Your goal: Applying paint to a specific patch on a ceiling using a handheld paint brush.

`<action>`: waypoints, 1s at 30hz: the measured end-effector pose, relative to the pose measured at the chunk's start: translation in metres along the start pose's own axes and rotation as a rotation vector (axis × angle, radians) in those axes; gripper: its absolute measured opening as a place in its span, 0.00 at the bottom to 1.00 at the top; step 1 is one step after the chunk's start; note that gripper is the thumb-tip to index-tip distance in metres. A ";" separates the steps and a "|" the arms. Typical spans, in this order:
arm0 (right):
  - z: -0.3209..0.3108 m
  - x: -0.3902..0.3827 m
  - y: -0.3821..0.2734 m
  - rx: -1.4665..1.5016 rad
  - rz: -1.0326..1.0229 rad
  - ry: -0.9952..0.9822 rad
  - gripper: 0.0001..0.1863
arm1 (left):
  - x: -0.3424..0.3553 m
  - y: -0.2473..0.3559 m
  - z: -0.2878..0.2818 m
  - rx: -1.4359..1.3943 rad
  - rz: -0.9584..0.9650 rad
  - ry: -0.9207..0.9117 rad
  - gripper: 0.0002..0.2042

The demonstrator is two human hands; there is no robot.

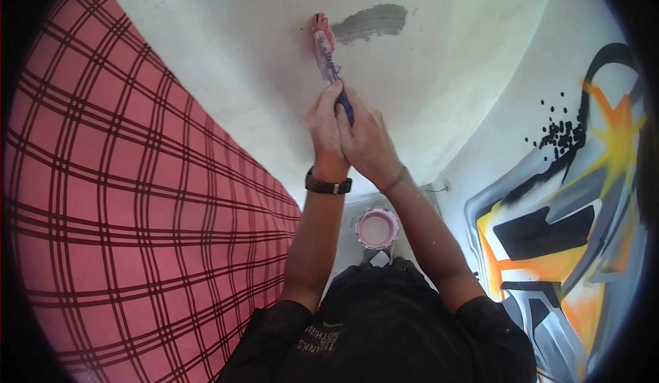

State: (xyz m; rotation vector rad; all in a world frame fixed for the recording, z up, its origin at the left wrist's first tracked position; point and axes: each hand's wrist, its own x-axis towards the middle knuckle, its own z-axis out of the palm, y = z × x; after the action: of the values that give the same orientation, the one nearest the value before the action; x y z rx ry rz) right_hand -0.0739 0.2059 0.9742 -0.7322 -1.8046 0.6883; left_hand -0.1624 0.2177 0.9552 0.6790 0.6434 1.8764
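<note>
My left hand (325, 123) and my right hand (371, 139) are raised together, both closed round the blue handle of a paintbrush (325, 57). Whitish-pink paint coats the brush's neck. Its reddish-pink tip meets the pale wall surface (261, 47), beside the left end of a grey streaked patch (371, 23). Which fingers carry most of the grip is partly hidden where the hands overlap. Below my forearms stands a round bucket (376, 228) with pale pink paint inside and smears on its rim.
A pink cloth (137, 177) with dark checked lines fills the left side. On the right, a white wall carries graffiti (549, 246) in orange, yellow, grey and black. A small white object (379, 259) lies just in front of the bucket, close to my body.
</note>
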 end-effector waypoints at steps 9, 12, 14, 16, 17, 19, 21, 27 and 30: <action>-0.040 -0.006 0.025 -0.120 -0.095 0.014 0.20 | -0.019 -0.019 0.045 -0.049 -0.024 0.078 0.10; -0.069 -0.003 0.034 -0.072 -0.016 0.138 0.19 | -0.002 -0.049 0.068 0.011 0.006 0.052 0.10; -0.085 0.001 0.038 -0.067 0.004 0.187 0.19 | 0.007 -0.063 0.084 0.048 -0.026 -0.025 0.11; -0.104 0.005 0.045 -0.139 -0.033 0.220 0.20 | 0.014 -0.077 0.095 0.038 -0.008 -0.105 0.11; -0.113 0.008 0.048 -0.182 -0.056 0.239 0.21 | 0.016 -0.083 0.105 0.017 -0.055 -0.111 0.11; -0.130 0.010 0.043 -0.237 -0.016 0.252 0.21 | 0.020 -0.092 0.121 -0.010 -0.086 -0.115 0.11; -0.142 0.011 0.035 -0.281 0.016 0.240 0.20 | 0.026 -0.099 0.130 -0.036 -0.188 -0.211 0.12; -0.149 0.013 0.012 -0.612 -0.008 0.323 0.23 | 0.013 -0.088 0.149 -0.093 -0.251 -0.385 0.20; -0.122 0.013 -0.002 -0.605 0.047 0.175 0.24 | 0.012 -0.069 0.119 -0.213 -0.363 -0.307 0.22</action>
State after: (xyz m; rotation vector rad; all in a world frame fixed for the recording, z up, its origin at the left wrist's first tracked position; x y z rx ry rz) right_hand 0.0368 0.2287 1.0209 -1.1936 -1.8432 0.0848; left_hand -0.0398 0.2692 0.9934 0.6452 0.3357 1.4424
